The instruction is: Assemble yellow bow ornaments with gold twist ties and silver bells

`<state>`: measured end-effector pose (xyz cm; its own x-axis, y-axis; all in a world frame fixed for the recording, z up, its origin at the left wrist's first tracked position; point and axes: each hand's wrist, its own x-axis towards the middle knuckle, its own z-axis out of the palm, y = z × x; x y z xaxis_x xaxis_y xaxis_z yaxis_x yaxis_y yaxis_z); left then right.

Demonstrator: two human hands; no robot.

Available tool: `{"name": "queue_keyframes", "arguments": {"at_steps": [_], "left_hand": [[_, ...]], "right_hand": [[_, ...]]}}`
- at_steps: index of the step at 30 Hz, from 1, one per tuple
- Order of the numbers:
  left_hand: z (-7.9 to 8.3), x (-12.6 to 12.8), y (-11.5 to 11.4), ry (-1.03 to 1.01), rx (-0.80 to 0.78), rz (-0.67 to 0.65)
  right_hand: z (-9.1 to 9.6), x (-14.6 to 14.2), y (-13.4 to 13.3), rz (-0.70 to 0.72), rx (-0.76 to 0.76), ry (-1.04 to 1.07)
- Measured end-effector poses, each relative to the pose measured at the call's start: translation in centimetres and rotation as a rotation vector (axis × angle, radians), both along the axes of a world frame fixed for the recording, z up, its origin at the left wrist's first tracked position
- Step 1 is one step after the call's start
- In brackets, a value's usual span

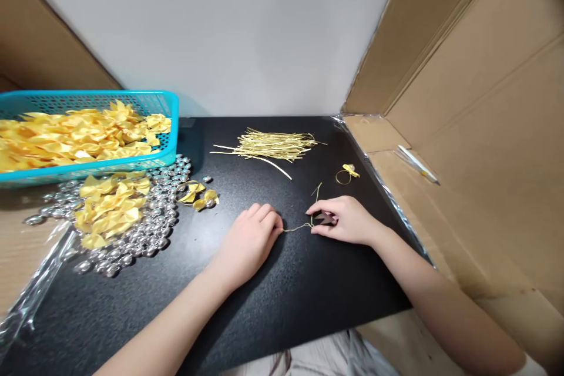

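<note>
A thin string [297, 228] spans the gap between two hands over a black desk [282, 299]. The left hand [253, 235] pinches its left end; the right hand [350, 220] grips snips [325, 218], blades pointing left, its thumb and forefinger apart near the string's crossing. Whether they touch the string cannot be told. The blades sit so near the crossing that a careless squeeze could nick string or fingertip. The string waves slightly; such slack could let it kink or tangle, while a hard tug could pull it from the left fingers. At far right, a ring [350, 171] with a yellow bow lies near enough for the right hand to knock it.
</note>
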<state>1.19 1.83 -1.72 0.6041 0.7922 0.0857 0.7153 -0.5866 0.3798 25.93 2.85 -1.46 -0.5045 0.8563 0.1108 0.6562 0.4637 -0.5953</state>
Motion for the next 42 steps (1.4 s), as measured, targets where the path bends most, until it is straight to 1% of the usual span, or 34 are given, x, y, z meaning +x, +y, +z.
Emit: {"name": "queue_keyframes", "arguments": {"at_steps": [2, 5, 8, 12, 15, 21, 25, 30, 31, 33, 36, 39, 40, 41, 42], "left_hand": [[0.3, -0.4, 0.1, -0.139, -0.083, 0.013], [1.0, -0.9, 0.1, -0.410, -0.285, 0.048], [1.4, -1.1, 0.1, -0.586, -0.413, 0.080], [1.6, -1.3, 0.5, -0.779, -0.454, 0.170], [1.6, -1.5, 0.9, -0.896, -0.483, 0.219], [1.2, -1.8, 1.2, -1.143, -0.594, 0.246], [1.3, -1.8, 1.2, -1.263, -0.636, 0.274], [2.1, -1.5, 1.2, -1.238, -0.608, 0.309], [2.2, -1.5, 1.3, -1.216, -0.592, 0.321], [2.2, -1.8, 1.6, -1.100, -0.525, 0.394], [1.8, -2.5, 2.1, -0.868, -0.377, 0.569], [1.5, -3.2, 2.4, -0.771, -0.225, 0.709], [1.5, -3.3, 2.4, -0.729, -0.152, 0.735], [1.5, -3.3, 2.3, -0.654, -0.057, 0.729], [1.5, -3.1, 2.2, -0.562, 0.038, 0.679]], "right_hand": [[-0.1, 0.2, 0.1, -0.004, -0.006, -0.017], [-0.3, 0.1, 0.1, -0.008, -0.006, -0.022], [-0.6, -0.1, 0.1, -0.016, -0.003, -0.018], [-0.7, -0.1, 0.1, -0.041, -0.001, -0.026], [-0.5, 0.0, 0.2, -0.097, -0.002, -0.042], [-0.1, 0.4, 0.5, -0.237, -0.015, -0.073], [-0.1, 0.6, 0.4, -0.295, -0.026, -0.078], [-0.2, 0.7, 0.5, -0.334, -0.027, -0.082], [-0.2, 0.7, 0.5, -0.346, -0.025, -0.083], [-0.2, 0.8, 0.6, -0.365, -0.020, -0.083], [-0.2, 0.8, 0.6, -0.372, -0.022, -0.080], [-0.2, 0.7, 0.6, -0.371, -0.027, -0.077], [-0.2, 0.7, 0.6, -0.371, -0.027, -0.076], [-0.2, 0.7, 0.6, -0.373, -0.027, -0.075], [-0.2, 0.7, 0.6, -0.374, -0.027, -0.074]]}}
